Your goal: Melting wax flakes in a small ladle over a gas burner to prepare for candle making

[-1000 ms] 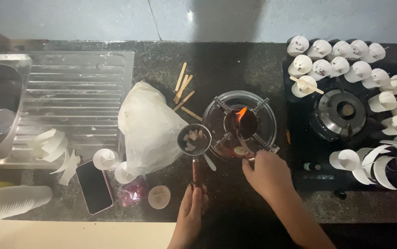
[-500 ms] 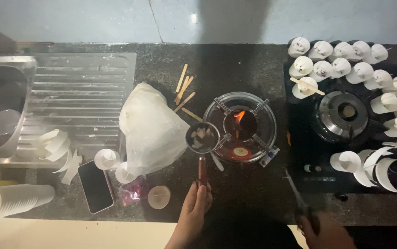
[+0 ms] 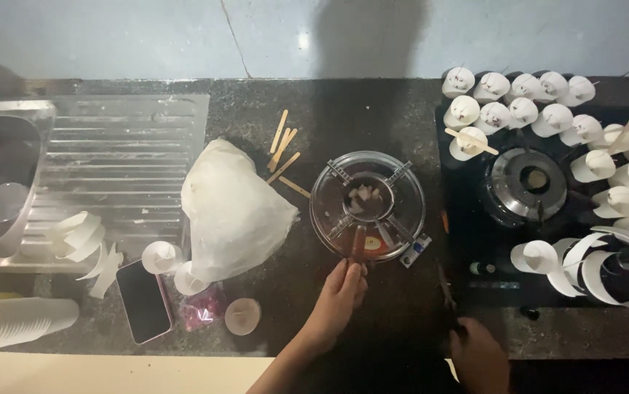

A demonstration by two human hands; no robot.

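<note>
**Little melting pot parked on the burner stand**

So the left hand (image 3: 341, 290) is wrapped around the reddish handle of a small metal pot (image 3: 364, 197), and that pot sits dead centre on the cross-shaped metal stand (image 3: 402, 174) over a round glass bowl (image 3: 327, 191). There are pale chunks inside the pot. The whole thing is roughly mid-table, a bit toward the front edge of the dark stone table (image 3: 373, 117).

The right hand (image 3: 479, 357) is down at the front edge, mostly cut off by the frame, closed around a long thin dark tool (image 3: 444, 293) that points up toward the bowl. Can't tell exactly what the tool is, too dark.

Left of the bowl there's a big white plastic bag (image 3: 233, 208), with a few wooden sticks (image 3: 282, 142) lying just behind it. In front of the bag: a phone (image 3: 143, 300) face up, a small pinkish packet (image 3: 203, 308) and a round tan disc (image 3: 242, 316). Steel sink drainboard (image 3: 121, 157) takes up the left end, with curled white paper strips (image 3: 81, 237) on it and a stack of white cups (image 3: 15, 322) at the front left corner.

Right end has a gas stove burner (image 3: 526, 181) ringed with loads of white paper cones (image 3: 522, 111).
</note>
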